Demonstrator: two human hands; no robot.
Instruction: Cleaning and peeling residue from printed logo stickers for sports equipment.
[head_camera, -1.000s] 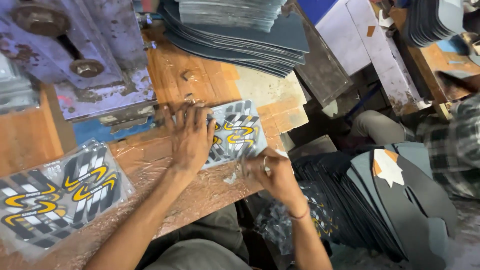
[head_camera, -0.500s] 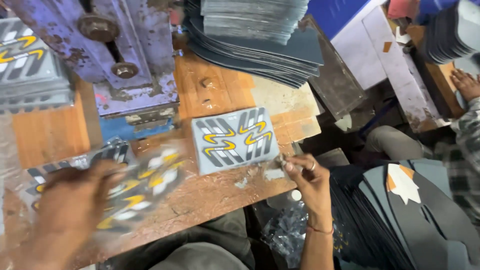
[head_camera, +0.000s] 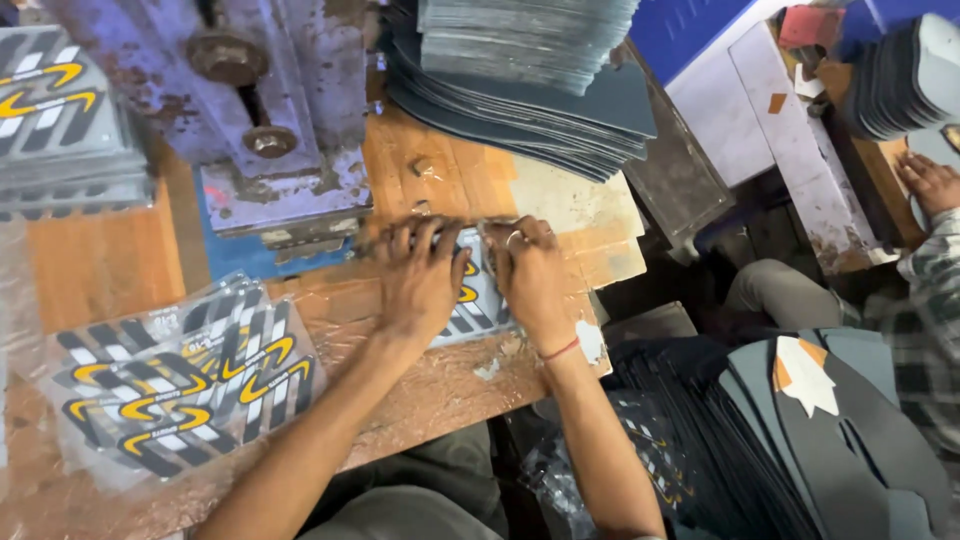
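Note:
My left hand (head_camera: 420, 278) and my right hand (head_camera: 528, 272) lie side by side, palms down, on a grey printed sheet with yellow and black stripes (head_camera: 474, 302) on the wooden bench (head_camera: 450, 385). Both hands press it flat, fingers reaching toward the base of the purple metal press (head_camera: 270, 120). Most of the sheet is hidden under the hands. A clear bag of similar striped pieces (head_camera: 175, 385) lies to the left of my left arm.
A stack of dark grey sheets (head_camera: 530, 90) sits behind the hands. More striped pieces are stacked at the far left (head_camera: 60, 120). Dark cut pieces (head_camera: 800, 440) pile up lower right. Another person's hand (head_camera: 930, 180) works at the right edge.
My left hand came back from the bagged pieces at the left to the striped sheet. My right hand moved up from the bench edge onto the same sheet.

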